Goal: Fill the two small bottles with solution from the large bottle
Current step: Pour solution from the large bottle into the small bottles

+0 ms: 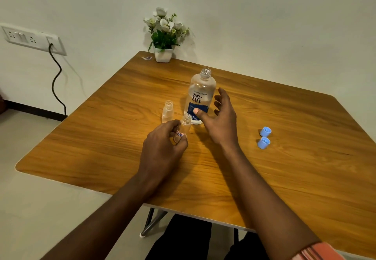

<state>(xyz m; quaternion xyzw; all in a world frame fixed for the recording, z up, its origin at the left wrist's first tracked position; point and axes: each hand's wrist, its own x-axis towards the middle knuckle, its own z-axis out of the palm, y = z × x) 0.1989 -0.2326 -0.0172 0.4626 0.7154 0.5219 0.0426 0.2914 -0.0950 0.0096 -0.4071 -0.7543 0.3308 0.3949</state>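
The large clear bottle [200,95] with a blue-and-white label stands uncapped and upright in the middle of the wooden table [284,168]. My right hand [220,117] is open beside it, thumb in front of the label, fingers spread to its right, not closed on it. My left hand [164,148] grips a small clear bottle [185,125], uncapped and upright, just in front-left of the large bottle. A second small uncapped bottle [168,111] stands free to its left.
Two light blue caps [264,137] lie on the table to the right of my hands. A white pot of flowers [164,36] stands at the table's far edge by the wall. A wall socket with a hanging cable [56,76] is at the left.
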